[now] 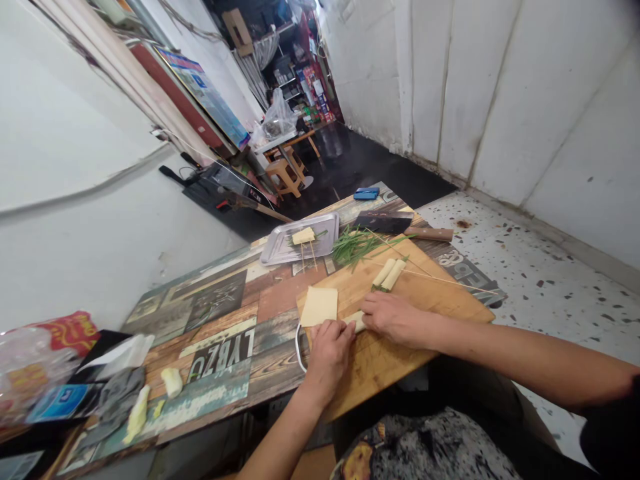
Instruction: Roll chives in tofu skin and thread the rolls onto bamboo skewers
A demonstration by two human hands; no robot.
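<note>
On the wooden cutting board (360,377), a pale rolled tofu-skin sheet (359,322) lies between my hands. The fingers of my left hand (330,350) are closed on its left end. My right hand (393,321) grips the other end, with its fingers bent over it. A flat square tofu-skin sheet (319,307) sits just beyond my left hand. Past my right hand lie two finished rolls (390,274) side by side, with green showing at their ends. Long green chives (353,248) are heaped at the board's far edge. Thin wooden skewers (445,277) cross the board's right side.
A metal tray (275,250) at the back holds a skewered roll (303,235). Behind the board lie a cleaver (383,222) and a blue box (367,193). Vegetable pieces (171,383), a grey cloth (117,400) and plastic packages (37,373) occupy the table's left end.
</note>
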